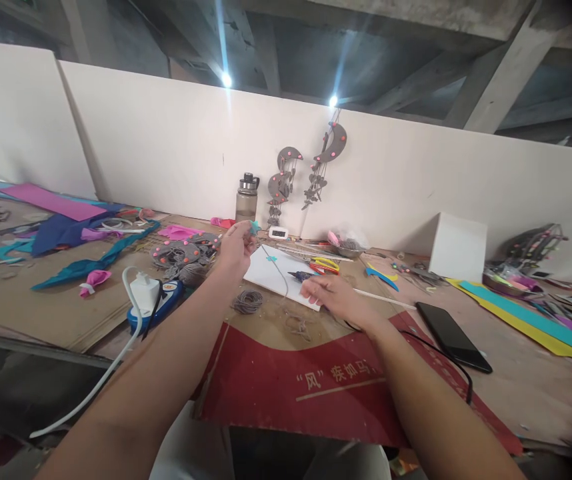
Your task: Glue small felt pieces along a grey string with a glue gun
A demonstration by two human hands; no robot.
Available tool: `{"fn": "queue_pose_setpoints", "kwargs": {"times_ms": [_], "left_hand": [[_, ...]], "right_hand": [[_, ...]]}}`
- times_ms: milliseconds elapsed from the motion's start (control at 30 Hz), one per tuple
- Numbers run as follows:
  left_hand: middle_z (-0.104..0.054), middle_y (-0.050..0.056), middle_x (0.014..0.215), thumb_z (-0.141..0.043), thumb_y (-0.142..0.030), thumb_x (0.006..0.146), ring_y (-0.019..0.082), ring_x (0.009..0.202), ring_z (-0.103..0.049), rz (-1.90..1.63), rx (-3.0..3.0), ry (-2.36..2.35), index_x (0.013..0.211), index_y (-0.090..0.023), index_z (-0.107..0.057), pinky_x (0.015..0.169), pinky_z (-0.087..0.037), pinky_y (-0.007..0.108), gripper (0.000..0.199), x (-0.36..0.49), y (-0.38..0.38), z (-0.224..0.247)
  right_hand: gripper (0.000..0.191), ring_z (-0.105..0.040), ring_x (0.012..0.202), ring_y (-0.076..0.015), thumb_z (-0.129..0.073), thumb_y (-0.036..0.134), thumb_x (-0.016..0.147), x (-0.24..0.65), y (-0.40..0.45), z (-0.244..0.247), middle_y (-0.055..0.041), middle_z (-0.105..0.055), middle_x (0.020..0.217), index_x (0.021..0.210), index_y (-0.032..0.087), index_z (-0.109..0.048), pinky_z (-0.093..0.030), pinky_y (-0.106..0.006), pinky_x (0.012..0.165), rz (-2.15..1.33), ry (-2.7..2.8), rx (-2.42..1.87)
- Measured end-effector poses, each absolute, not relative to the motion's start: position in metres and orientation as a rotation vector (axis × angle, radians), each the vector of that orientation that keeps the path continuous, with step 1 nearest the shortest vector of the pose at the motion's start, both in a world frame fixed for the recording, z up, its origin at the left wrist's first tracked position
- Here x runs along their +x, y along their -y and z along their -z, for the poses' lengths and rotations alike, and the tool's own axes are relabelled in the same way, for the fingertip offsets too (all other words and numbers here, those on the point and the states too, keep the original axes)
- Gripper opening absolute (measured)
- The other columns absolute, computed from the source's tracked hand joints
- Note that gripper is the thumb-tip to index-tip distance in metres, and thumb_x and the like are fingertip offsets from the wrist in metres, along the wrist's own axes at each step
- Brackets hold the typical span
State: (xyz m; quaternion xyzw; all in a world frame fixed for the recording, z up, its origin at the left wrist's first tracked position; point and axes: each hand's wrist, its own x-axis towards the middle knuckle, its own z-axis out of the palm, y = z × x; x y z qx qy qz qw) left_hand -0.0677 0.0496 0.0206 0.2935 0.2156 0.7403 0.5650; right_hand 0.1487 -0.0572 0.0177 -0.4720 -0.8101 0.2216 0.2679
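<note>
My left hand is raised over the board with its fingers pinched on a small teal star. A grey cord hangs below, with another teal star on it. My right hand is closed round a dark glue gun, its nozzle pointing left; the hand hides most of the body. A white glue stick sticks out behind it. Under both lies a white sheet. A coil of grey cord rests just below the sheet.
Red-and-brown cardboard covers the table front. A phone and black cable lie right; a power strip stands left. Behind are red-yellow scissors, a bottle and grey moon hangings. Felt strips lie far right.
</note>
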Motion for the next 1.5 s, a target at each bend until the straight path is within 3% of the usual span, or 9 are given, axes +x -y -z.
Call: {"fn": "queue_pose_setpoints", "kwargs": {"times_ms": [100,233,400,533,867,1000,1133,1300,1500], "left_hand": [[-0.049,-0.007,0.052,-0.069,-0.017,0.06,0.003,0.041,-0.044,-1.704,0.628,-0.443,0.068,-0.016,-0.05,0.038,-0.028,0.014,0.021,-0.068,-0.051,-0.022],[-0.049,-0.006,0.053,-0.07,-0.016,0.062,0.003,0.042,-0.044,-1.668,0.612,-0.376,0.068,-0.016,-0.05,0.036,-0.026,0.014,0.021,-0.067,-0.048,-0.025],[-0.042,-0.008,0.05,-0.067,-0.017,0.067,0.002,0.042,-0.043,-1.614,0.544,-0.28,0.065,-0.017,-0.045,0.037,-0.026,0.014,0.023,-0.069,-0.038,-0.034],[-0.039,-0.008,0.05,-0.068,-0.018,0.067,0.002,0.043,-0.043,-1.576,0.536,-0.161,0.063,-0.017,-0.042,0.039,-0.027,0.014,0.027,-0.068,-0.029,-0.042],[-0.054,-0.004,0.061,-0.073,-0.022,0.062,0.004,0.045,-0.047,-1.603,0.973,-0.362,0.075,-0.015,-0.057,0.04,-0.029,0.017,0.022,-0.051,-0.024,-0.034],[-0.055,-0.003,0.06,-0.072,-0.024,0.063,0.004,0.046,-0.048,-1.63,1.031,-0.455,0.075,-0.014,-0.06,0.042,-0.033,0.018,0.021,-0.045,-0.024,-0.03],[-0.055,-0.002,0.06,-0.072,-0.027,0.065,0.006,0.048,-0.049,-1.601,1.084,-0.502,0.076,-0.013,-0.06,0.045,-0.036,0.019,0.021,-0.037,-0.024,-0.024],[-0.054,-0.002,0.062,-0.072,-0.029,0.065,0.006,0.049,-0.049,-1.536,1.148,-0.565,0.076,-0.013,-0.06,0.044,-0.035,0.02,0.023,-0.032,-0.022,-0.019],[-0.051,-0.002,0.061,-0.071,-0.032,0.065,0.006,0.046,-0.046,-1.562,1.167,-0.624,0.072,-0.014,-0.059,0.04,-0.03,0.019,0.023,-0.03,-0.018,-0.018]], "right_hand": [[0.042,-0.054,0.053,-0.0126,-0.036,0.047,0.089,0.168,0.04,-0.012,-0.0026,-0.063,0.067,0.075,0.017,-0.062,-0.037,-0.024,0.052,-0.302,1.922,-1.562],[0.04,-0.049,0.051,-0.014,-0.047,0.046,0.084,0.186,0.03,-0.007,-0.0045,-0.058,0.058,0.057,0.019,-0.058,-0.03,-0.026,0.05,0.124,1.978,-1.823],[0.048,-0.044,0.044,-0.0114,-0.054,0.052,0.078,0.187,0.023,0.01,-0.0025,-0.051,0.047,0.042,0.02,-0.046,-0.026,-0.024,0.044,-0.004,2.132,-1.88],[0.032,-0.048,0.045,-0.0121,-0.064,0.042,0.07,0.182,0.018,0.022,-0.0019,-0.056,0.054,0.052,0.02,-0.05,-0.03,-0.024,0.043,-0.122,2.003,-1.925],[0.005,-0.056,0.051,-0.0178,-0.055,0.025,0.069,0.179,0.015,0.015,-0.0041,-0.061,0.058,0.07,0.021,-0.055,-0.036,-0.026,0.045,-0.2,1.608,-1.712],[0.018,-0.06,0.058,-0.0188,-0.051,0.022,0.07,0.168,0.023,0.005,-0.0023,-0.062,0.068,0.088,0.021,-0.05,-0.044,-0.029,0.053,-0.305,1.432,-1.539],[0.022,-0.058,0.057,-0.0153,-0.052,0.024,0.072,0.152,0.038,-0.007,-0.0002,-0.061,0.071,0.094,0.021,-0.046,-0.047,-0.029,0.058,-0.414,1.378,-1.257],[0.03,-0.054,0.06,-0.0105,-0.054,0.033,0.077,0.139,0.054,-0.015,-0.0054,-0.063,0.103,0.104,0.021,-0.046,-0.045,-0.024,0.051,-0.555,1.492,-0.968],[0.029,-0.054,0.067,-0.0141,-0.052,0.035,0.083,0.142,0.053,-0.006,-0.0057,-0.063,0.099,0.108,0.021,-0.051,-0.046,-0.027,0.054,-0.47,1.581,-0.993]]}}
